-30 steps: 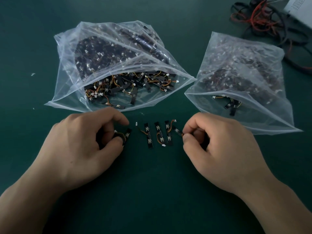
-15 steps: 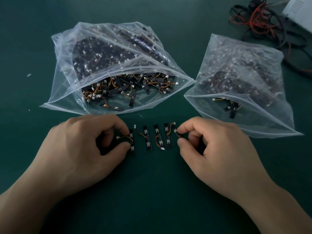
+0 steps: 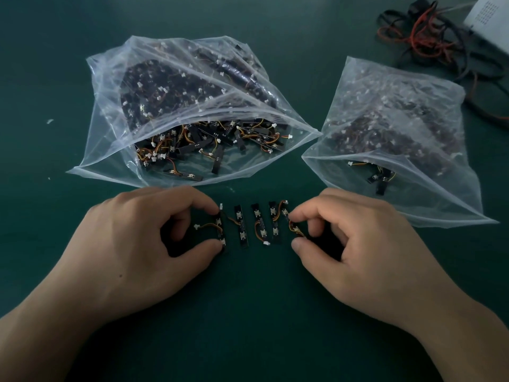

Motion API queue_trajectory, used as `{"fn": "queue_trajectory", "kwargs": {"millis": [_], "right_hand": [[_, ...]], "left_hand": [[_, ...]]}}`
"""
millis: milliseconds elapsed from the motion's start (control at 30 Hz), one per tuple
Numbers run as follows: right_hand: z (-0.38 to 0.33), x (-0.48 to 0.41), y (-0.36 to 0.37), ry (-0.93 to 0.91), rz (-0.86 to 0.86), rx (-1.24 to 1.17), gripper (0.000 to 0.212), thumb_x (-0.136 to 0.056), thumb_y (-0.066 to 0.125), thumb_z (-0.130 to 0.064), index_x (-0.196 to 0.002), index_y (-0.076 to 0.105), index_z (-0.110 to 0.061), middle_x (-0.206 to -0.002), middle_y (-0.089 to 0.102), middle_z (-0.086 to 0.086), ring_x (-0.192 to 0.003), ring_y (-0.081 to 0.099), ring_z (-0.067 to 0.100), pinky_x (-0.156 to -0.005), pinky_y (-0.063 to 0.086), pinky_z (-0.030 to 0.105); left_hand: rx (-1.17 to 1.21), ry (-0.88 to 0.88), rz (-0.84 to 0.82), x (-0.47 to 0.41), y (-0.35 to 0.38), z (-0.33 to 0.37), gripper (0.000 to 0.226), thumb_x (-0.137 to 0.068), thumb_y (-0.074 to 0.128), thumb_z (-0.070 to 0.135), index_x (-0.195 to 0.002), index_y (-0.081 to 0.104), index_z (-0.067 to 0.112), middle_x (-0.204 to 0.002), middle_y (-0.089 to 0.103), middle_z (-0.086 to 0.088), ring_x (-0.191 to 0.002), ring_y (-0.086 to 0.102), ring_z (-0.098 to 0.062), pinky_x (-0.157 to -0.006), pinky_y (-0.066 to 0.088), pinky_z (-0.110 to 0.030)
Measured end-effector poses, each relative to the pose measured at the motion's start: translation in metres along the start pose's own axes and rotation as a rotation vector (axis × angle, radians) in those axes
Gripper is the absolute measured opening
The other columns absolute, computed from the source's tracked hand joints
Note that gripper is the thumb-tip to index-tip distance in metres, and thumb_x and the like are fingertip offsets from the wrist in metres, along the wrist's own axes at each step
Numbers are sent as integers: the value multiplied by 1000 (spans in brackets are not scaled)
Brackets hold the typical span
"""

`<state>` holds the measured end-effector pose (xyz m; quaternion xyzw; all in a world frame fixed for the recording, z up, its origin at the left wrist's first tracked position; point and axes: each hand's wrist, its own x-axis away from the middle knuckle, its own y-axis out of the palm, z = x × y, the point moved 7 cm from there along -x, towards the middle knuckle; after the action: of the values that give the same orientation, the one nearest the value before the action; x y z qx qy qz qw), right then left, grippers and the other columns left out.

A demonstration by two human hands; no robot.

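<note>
Aligning step in hand: left hand [image 3: 137,244] pinches the leftmost wired board [image 3: 221,230], right hand [image 3: 366,249] pinches the rightmost board [image 3: 292,228], three boards [image 3: 259,224] lie between on the desk [image 3: 248,312]; next move likely calls for setting both parallel, then releasing.

Small black circuit strips [image 3: 241,226] crowd the gap between left hand [image 3: 143,244] and right hand [image 3: 363,252]. Beyond, a wide clear plastic bag [image 3: 115,150] and a smaller clear plastic bag [image 3: 440,199] block the way; the dark green worktop [image 3: 253,326] lies bare at its near edge.
</note>
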<state>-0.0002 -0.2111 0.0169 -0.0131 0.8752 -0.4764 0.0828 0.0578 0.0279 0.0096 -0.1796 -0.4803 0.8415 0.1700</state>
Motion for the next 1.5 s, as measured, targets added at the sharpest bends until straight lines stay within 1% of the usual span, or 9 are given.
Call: {"fn": "queue_trajectory", "kwargs": {"millis": [333,800,900,967,1033,1100,1167,1300,1500], "right_hand": [[6,-3,2,31,41,-75,23,-85,71,-50,-101,78,-36,-79,62,-19,-67,55,1,-58,36,21],[5,-2,0,42,60,-100,31,-85,71,-58,-107,73,-36,-75,61,-16,-67,56,5,-58,39,23],[5,-2,0,41,85,-115,28,-89,67,-58,-105,73,-35,-74,61,-17,-66,58,6,-56,43,25],[5,-2,1,39,94,-102,25,-92,67,-56,-104,73,-36,-74,62,-18,-67,58,6,-56,41,24],[5,-3,2,36,98,-85,23,-93,67,-56,-103,73,-36,-73,62,-18,-67,58,6,-57,39,22],[4,-3,1,36,105,-79,22,-93,65,-55,-102,73,-36,-73,62,-18,-68,59,4,-57,37,19],[4,-3,2,35,108,-78,21,-92,65,-54,-101,73,-37,-72,62,-18,-68,58,3,-57,35,17],[3,-3,2,28,107,-83,18,-94,66,-51,-101,73,-36,-72,62,-18,-68,58,4,-57,35,18],[4,-2,2,27,111,-79,15,-96,69,-49,-101,73,-36,-73,63,-18,-68,59,4,-56,37,21]], "left_hand": [[2,14,19,-1,1,3,37,-74,63,75,-104,63,54,-85,59,13,-74,58,-5,-55,46,-27],[113,-36,102,-3,-2,2,33,-84,61,63,-109,64,42,-78,60,10,-65,58,-9,-59,44,-29],[62,-61,244,-5,-9,2,22,-91,61,47,-107,72,35,-87,63,12,-83,60,-11,-76,49,-35],[-32,-81,317,-7,-14,6,27,-94,60,41,-111,76,27,-114,65,10,-112,55,-24,-99,34,-33],[-84,-163,306,-9,-14,5,35,-96,54,45,-120,75,29,-139,61,5,-134,40,-22,-107,20,-38],[-104,-257,220,-10,-8,2,47,-97,44,55,-131,69,33,-157,48,0,-145,26,-17,-116,20,-52],[-129,-316,163,-10,-3,-1,56,-97,35,61,-139,62,35,-164,39,-1,-149,19,-16,-120,19,-61],[-126,-353,206,-11,-5,-4,64,-98,35,61,-143,62,24,-163,42,2,-146,23,-17,-119,20,-58],[-118,-291,289,-9,-7,-6,54,-99,48,53,-134,68,18,-142,59,8,-135,32,-16,-103,15,-35]]}}
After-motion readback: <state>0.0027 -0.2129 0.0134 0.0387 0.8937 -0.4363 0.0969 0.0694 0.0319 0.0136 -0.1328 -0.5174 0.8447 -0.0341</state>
